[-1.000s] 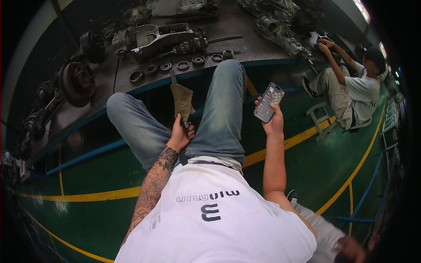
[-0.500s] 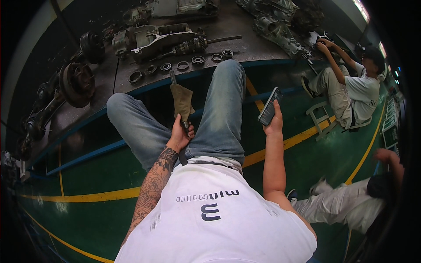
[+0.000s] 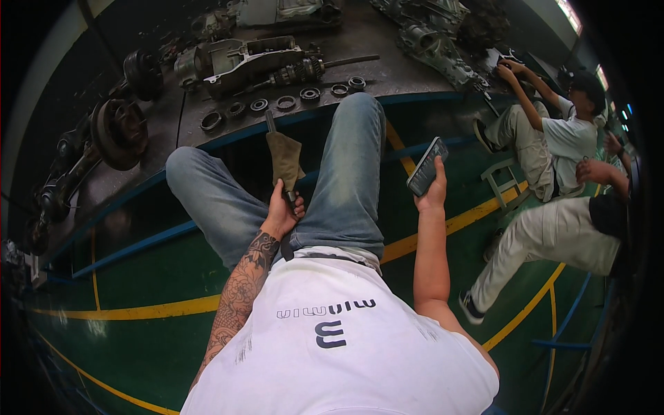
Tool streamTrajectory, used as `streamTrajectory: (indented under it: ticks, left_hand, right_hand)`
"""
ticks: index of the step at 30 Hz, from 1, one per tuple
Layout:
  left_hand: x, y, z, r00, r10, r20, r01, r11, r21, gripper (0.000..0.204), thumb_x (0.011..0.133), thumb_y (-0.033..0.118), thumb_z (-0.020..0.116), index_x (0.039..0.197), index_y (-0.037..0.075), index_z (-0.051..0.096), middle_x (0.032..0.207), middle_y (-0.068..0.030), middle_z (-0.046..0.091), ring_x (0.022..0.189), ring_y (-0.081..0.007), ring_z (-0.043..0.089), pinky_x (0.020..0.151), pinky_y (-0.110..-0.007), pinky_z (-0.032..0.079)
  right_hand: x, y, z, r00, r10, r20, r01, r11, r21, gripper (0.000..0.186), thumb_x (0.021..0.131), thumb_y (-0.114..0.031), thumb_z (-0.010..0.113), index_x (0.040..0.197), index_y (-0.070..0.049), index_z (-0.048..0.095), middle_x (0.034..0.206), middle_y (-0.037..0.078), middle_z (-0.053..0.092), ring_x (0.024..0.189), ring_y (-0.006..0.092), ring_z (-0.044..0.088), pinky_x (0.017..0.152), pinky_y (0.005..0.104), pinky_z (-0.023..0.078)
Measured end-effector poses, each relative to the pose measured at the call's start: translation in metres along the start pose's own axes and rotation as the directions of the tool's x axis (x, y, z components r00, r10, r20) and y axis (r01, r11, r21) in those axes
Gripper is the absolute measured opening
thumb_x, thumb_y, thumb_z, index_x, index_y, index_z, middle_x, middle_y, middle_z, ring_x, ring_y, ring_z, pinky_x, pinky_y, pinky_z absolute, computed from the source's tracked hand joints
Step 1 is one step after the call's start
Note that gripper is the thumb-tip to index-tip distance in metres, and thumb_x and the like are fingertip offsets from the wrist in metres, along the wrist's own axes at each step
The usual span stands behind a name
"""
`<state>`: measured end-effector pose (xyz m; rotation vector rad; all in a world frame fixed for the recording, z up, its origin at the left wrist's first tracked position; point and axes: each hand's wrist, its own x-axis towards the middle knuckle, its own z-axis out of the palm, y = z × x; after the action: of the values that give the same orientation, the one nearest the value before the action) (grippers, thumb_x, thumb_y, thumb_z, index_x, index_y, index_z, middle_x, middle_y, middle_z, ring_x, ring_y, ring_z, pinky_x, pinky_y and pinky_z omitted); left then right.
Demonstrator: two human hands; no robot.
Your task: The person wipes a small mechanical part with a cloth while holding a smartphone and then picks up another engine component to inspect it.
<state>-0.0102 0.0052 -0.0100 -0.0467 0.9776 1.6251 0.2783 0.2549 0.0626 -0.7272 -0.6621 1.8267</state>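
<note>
My left hand [image 3: 282, 213] is closed round the lower end of a dark metal shaft [image 3: 270, 122], between my knees. A brown cloth [image 3: 284, 156] is wrapped about the shaft's middle, and a bare grey length sticks out above it toward the bench. Out to the right, my right hand [image 3: 434, 190] grips a smartphone [image 3: 428, 167], held tilted with its lit, dark-toned screen facing up. What the screen displays is too small to make out.
Bearing rings and gears [image 3: 286, 103] line the metal bench's [image 3: 387, 76] near edge, before a gear shaft [image 3: 297, 71] and an opened gearbox housing [image 3: 242, 62]. An axle with brake drums [image 3: 117, 135] lies left. A co-worker [image 3: 568, 142] sits at right; another person's legs [image 3: 539, 238] are close behind.
The walking person at right has moved forward, with more of the legs and a hand now showing. My hands, the shaft and the phone hold nearly the same positions.
</note>
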Motion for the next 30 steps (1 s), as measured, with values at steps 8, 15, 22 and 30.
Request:
streamTrajectory:
  ticks: [8, 15, 22, 30]
  left_hand:
    - [0.002, 0.000, -0.002, 1.000, -0.005, 0.002, 0.005, 1.000, -0.011, 0.061, 0.095, 0.073, 0.042, 0.097, 0.012, 0.048, 0.070, -0.0045, 0.045, 0.059, -0.0191, 0.041, 0.057, -0.032, 0.034]
    - [0.000, 0.000, 0.001, 1.000, 0.000, -0.015, 0.000, 1.000, -0.009, 0.062, 0.096, 0.073, 0.041, 0.096, 0.011, 0.047, 0.067, -0.0042, 0.047, 0.057, -0.0179, 0.042, 0.055, -0.030, 0.035]
    - [0.003, -0.001, -0.004, 1.000, 0.001, 0.016, 0.000, 1.000, -0.008, 0.062, 0.095, 0.073, 0.042, 0.097, 0.012, 0.048, 0.070, -0.0044, 0.045, 0.058, -0.0188, 0.041, 0.057, -0.032, 0.034]
    - [0.004, 0.000, -0.005, 1.000, 0.003, 0.012, -0.003, 1.000, -0.001, 0.062, 0.096, 0.073, 0.040, 0.096, 0.012, 0.048, 0.068, -0.0044, 0.046, 0.057, -0.0189, 0.042, 0.055, -0.032, 0.034]
  right_hand:
    - [0.007, 0.005, -0.002, 1.000, 0.013, 0.004, -0.013, 0.999, 0.037, 0.042, 0.091, -0.039, 0.073, 0.119, -0.009, 0.063, 0.100, 0.005, 0.067, 0.085, 0.0191, 0.067, 0.073, 0.0339, 0.058]
    - [-0.004, -0.006, 0.007, 0.943, 0.057, 0.329, -0.137, 0.965, 0.224, 0.046, 0.099, -0.031, 0.054, 0.134, -0.001, 0.053, 0.118, 0.018, 0.067, 0.108, 0.0332, 0.067, 0.090, 0.0440, 0.058]
    - [0.000, -0.002, 0.006, 0.906, 0.100, 0.411, -0.213, 0.947, 0.240, 0.052, 0.096, -0.016, 0.041, 0.145, 0.002, 0.042, 0.136, 0.023, 0.058, 0.125, 0.0387, 0.058, 0.106, 0.0512, 0.049]
    - [0.005, 0.003, 0.000, 0.888, 0.071, 0.455, -0.190, 0.957, 0.221, 0.059, 0.092, -0.008, 0.042, 0.150, 0.000, 0.036, 0.141, 0.023, 0.054, 0.130, 0.0396, 0.054, 0.111, 0.0541, 0.046]
